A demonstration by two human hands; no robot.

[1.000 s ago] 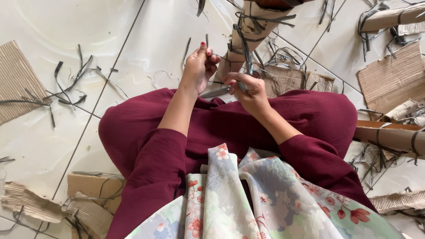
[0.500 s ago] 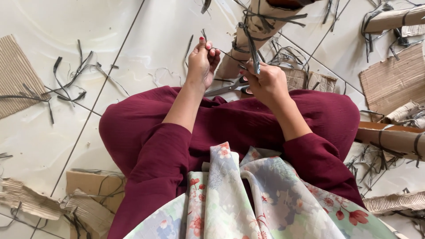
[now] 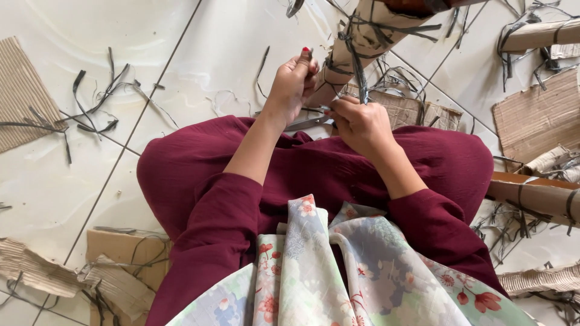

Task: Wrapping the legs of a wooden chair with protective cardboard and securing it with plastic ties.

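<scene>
While the left hand (image 3: 293, 84) pinches one end of a thin dark grey plastic strap strip (image 3: 361, 78) between closed fingertips in front of the knees, the right hand (image 3: 359, 124) grips the strip lower down, fist closed, with metal scissors (image 3: 308, 122) lying just beneath. Light, limp and likely slick, the strip seems best held pinched near its ends and kept taut. Compared with a second ago, both hands sit higher and closer to the strap-wrapped brown cardboard tube (image 3: 362, 36).

two hands (image 3: 294, 84), one pair of scissors (image 3: 305, 123)
</scene>
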